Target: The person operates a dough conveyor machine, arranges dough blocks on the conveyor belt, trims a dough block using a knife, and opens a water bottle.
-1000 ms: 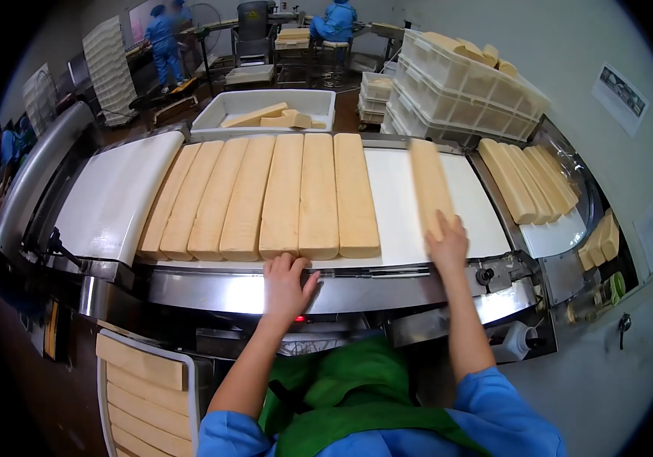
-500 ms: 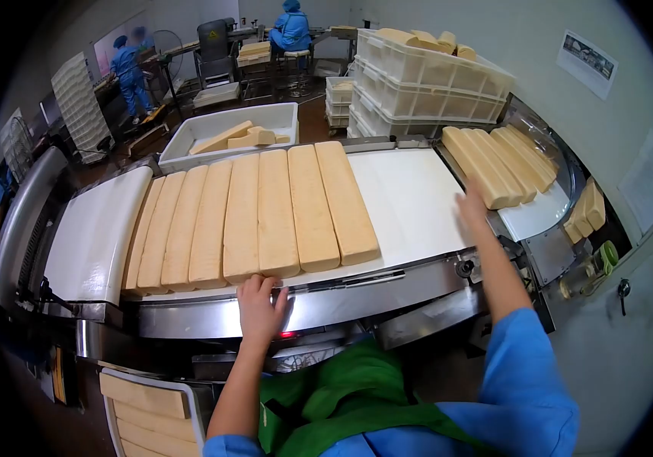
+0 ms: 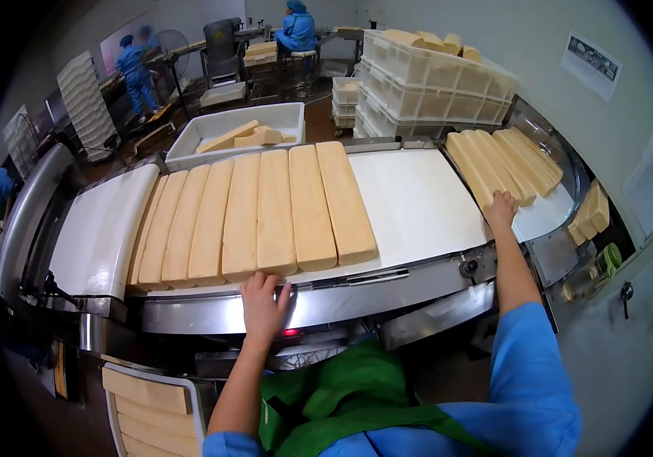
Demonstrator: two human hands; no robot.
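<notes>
A row of several long, pale yellow loaf-shaped blocks [image 3: 277, 213] lies side by side on the white conveyor belt [image 3: 418, 202]. My left hand [image 3: 264, 303] rests at the belt's front rail, fingers bent and apart, fingertips against the near ends of two middle blocks. Farther right, a second group of blocks [image 3: 528, 161] sits on the curved belt section. My right hand [image 3: 500, 209] is closed over the near end of the leftmost block [image 3: 475, 167] in that group. Its thumb is partly hidden.
Stacked white crates [image 3: 425, 87] with blocks stand behind the belt. A white tub [image 3: 239, 129] holds loose pieces. Below left is a bin [image 3: 113, 411] of blocks. More blocks [image 3: 591, 215] stand at the right wall. Two co-workers [image 3: 137, 76] [image 3: 296, 30] are in the background.
My right hand has moved right and slightly down, from the blurred reach beside the right group onto its leftmost block's near end. My left hand has stayed at the rail.
</notes>
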